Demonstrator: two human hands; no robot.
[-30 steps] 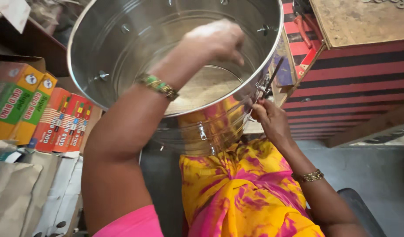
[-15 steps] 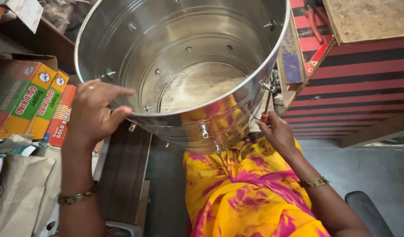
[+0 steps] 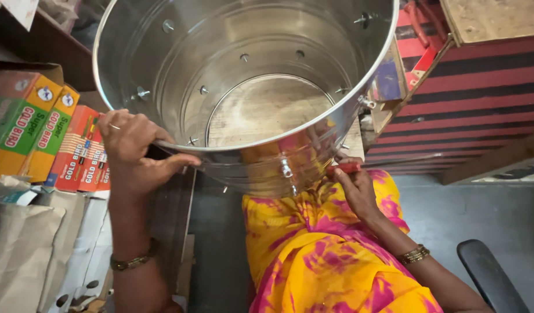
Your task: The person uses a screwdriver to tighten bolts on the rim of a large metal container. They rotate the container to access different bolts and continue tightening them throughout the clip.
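A large shiny steel drum [image 3: 162,69] with bolts through its wall stands open-topped in front of me, resting on a wooden board seen through its open bottom. My left hand [image 3: 133,153] grips the drum's near rim at the left, fingers over the edge. My right hand [image 3: 357,188] is low at the drum's right side, closed on a red-handled tool [image 3: 345,168] held against the wall. My lap in yellow and pink cloth [image 3: 319,255] lies below the drum.
Colourful cardboard boxes [image 3: 52,139] are stacked at the left, above grey paper bags [image 3: 23,249]. A red-and-black striped bench [image 3: 470,98] stands at the right. A dark stool edge [image 3: 487,278] shows at the lower right.
My left hand came out of the drum's inside, swung to the left and took hold of the near rim. My right hand with the tool dropped lower along the drum's right side.
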